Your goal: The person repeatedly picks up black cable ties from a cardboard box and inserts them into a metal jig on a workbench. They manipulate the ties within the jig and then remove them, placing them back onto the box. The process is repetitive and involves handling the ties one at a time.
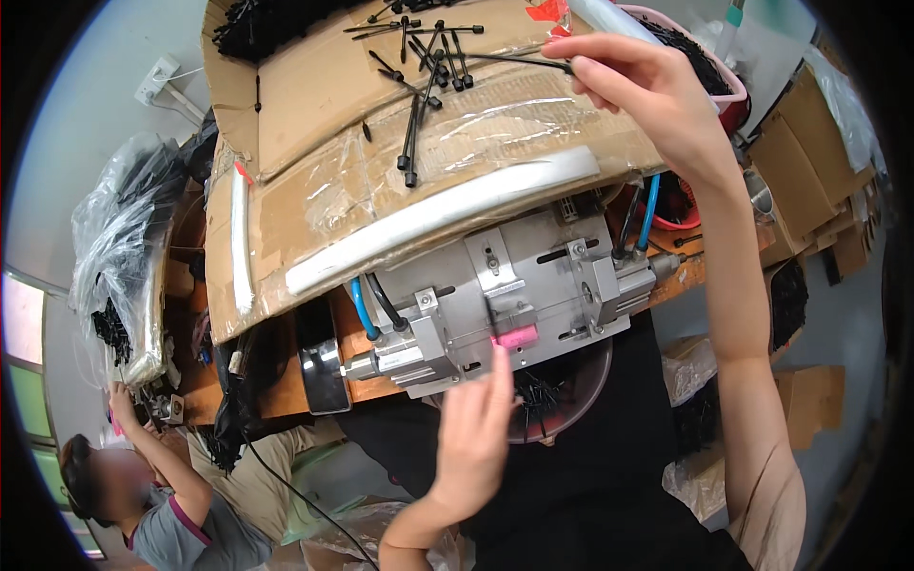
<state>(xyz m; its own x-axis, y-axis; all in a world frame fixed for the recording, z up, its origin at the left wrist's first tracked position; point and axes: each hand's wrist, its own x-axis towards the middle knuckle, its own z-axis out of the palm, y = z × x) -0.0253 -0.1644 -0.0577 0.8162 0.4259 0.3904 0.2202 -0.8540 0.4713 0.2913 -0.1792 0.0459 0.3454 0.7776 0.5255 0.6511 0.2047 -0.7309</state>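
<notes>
Right hand (647,90) pinches one black cable tie (505,61) off cardboard tray (314,95). Left hand (471,447), index extended, touches pink pad (515,336) on metal fixture (505,285). Many loose ties (424,67) left of right hand remain; work judged early.

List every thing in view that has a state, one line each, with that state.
left hand: open, index fingertip at the pink part
right hand: pinched shut on a black cable tie
pink part: seated on the metal fixture's front
metal fixture: under the cardboard sheet, hoses plugged in
black cable tie: held at one end, lying on the cardboard
loose cable ties: scattered on the cardboard
cardboard sheet: taped, tilted
</notes>
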